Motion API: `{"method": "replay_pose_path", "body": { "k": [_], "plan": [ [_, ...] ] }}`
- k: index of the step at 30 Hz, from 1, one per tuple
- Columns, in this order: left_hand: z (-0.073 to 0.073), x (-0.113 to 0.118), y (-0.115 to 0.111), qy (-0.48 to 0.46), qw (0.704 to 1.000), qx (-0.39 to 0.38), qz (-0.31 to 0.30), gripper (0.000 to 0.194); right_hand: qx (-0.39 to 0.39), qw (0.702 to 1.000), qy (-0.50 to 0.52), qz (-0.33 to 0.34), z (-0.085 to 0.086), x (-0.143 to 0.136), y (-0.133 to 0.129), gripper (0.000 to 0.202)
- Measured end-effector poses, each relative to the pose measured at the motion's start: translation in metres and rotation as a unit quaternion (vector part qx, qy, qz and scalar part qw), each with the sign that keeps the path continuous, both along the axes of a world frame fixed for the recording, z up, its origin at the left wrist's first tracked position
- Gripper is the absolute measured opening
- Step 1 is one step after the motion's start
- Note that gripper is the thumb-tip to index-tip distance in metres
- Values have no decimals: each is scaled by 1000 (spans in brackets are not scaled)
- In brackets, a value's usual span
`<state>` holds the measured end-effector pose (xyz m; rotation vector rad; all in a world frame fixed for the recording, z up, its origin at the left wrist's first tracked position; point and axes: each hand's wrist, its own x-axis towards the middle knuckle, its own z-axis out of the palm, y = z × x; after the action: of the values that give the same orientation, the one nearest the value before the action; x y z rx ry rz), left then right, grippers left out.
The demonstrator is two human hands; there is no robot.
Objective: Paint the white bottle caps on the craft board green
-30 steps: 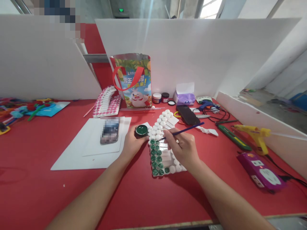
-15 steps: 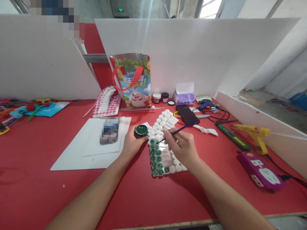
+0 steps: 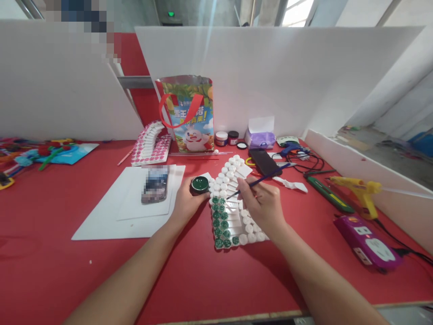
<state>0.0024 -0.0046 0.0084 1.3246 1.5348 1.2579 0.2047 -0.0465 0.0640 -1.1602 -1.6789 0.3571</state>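
My left hand (image 3: 190, 201) is closed around a small open jar of dark green paint (image 3: 200, 183), just left of a craft piece. A thin dark-blue paintbrush (image 3: 260, 179) is pinched in my right hand (image 3: 262, 203), its tip pointing left and down near the green rounds. The craft piece (image 3: 233, 221) is a white board edged with rows of small round pieces. Those along its lower left are green; the upper and right ones are white. My right hand covers part of its right side.
A phone (image 3: 155, 185) lies on white boards (image 3: 101, 221) at left. Behind stand a colourful bag (image 3: 194, 122), a pink-dotted craft piece (image 3: 142, 149), paint jars (image 3: 221, 138) and purple tissues (image 3: 261, 139). At right are a black phone (image 3: 264, 162), a yellow glue gun (image 3: 361, 189) and a purple power box (image 3: 367, 243).
My right hand has shifted slightly right with the brush, whose tip has lifted away from the green rounds. My left hand and the jar have stayed in place.
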Motion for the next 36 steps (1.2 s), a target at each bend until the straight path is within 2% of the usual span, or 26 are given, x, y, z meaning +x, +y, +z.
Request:
{"method": "replay_pose_path", "body": {
  "k": [5, 10, 25, 31, 36],
  "plan": [
    [7, 3, -8, 22, 999, 34, 27, 47, 34, 995, 62, 69, 1, -6, -3, 27],
    [11, 8, -19, 65, 994, 86, 27, 37, 55, 984, 68, 156, -1, -15, -5, 21],
    [16, 15, -30, 98, 981, 170, -1, 39, 18, 991, 29, 131, -4, -15, -4, 20],
    [16, 15, -30, 103, 979, 174, -5, 39, 2, 992, 14, 125, -8, -16, -2, 24],
    [13, 13, -29, 117, 975, 190, -10, 39, 5, 992, 20, 126, -5, -15, -3, 25]
  ]
}}
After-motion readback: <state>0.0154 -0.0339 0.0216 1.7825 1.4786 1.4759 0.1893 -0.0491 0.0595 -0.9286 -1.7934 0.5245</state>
